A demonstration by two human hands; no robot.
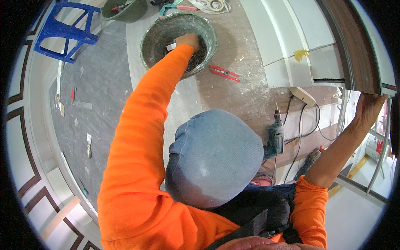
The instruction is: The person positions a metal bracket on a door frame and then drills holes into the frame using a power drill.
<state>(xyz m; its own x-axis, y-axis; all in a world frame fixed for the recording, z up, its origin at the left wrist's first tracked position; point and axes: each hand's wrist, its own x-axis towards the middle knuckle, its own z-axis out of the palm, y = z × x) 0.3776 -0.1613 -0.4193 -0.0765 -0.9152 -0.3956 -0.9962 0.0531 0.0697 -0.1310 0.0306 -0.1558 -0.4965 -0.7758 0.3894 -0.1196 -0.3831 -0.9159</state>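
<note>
My left hand (189,40) reaches down into a dark green bucket (146,46) on the floor; its fingers are curled downward and mostly hidden. Beside that hand, inside the bucket, is a small white piece (171,46). Dark small contents lie at the bucket's bottom, too unclear to name. At the far right my right hand (370,104) is raised against the lower end of a long dark brown board (361,46). Its fingers wrap behind the board's end and are partly hidden.
A red cutter (225,73) lies by the bucket. Near my bent knee (216,158) stand a teal drill (275,133) and a power strip (303,96) with black cords. Left are a blue stool (62,31) and a red-handled square (81,102). Another green tub (125,11) stands behind.
</note>
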